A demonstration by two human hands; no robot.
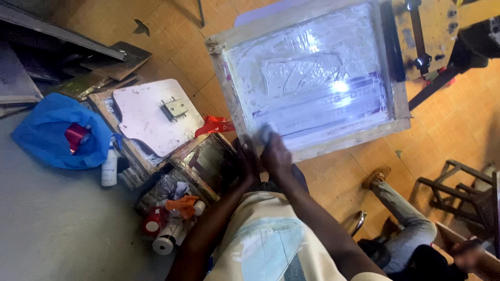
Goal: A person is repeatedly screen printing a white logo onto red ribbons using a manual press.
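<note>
**At the near edge of a printing screen, two hands at work**

Over an orange tiled floor (333, 177), a wooden-framed printing screen (312, 78) sits raised and tilted, clamped on its far side to a yellowish metal press arm (427, 36). Its frame is pale, scuffed wood stained with ink at the corners. The mesh inside is whitish and glossy, catching a bright glare near the middle, with a paler blocked-out patch in its upper half and faint purple bands of lettering-like marks running across the lower half.

The right hand (276, 156) presses a small pale cloth (266, 132) against the mesh just inside the near frame rail, fingers curled down over the wad and pinching it flat to the surface. The left hand (244, 169) lies below the same near-left corner of the frame; it is dark and partly hidden, so whether its fingers are spread or closed on the wood cannot be told.

Left of the hands, a white board with a metal bracket (156, 114) rests on stacked frames, a scrap of red cloth (213, 126) beside it. Further left lie a blue plastic bag (47, 135) and a white bottle (109, 166). Another person's legs in jeans (406, 218) show at the lower right.
</note>
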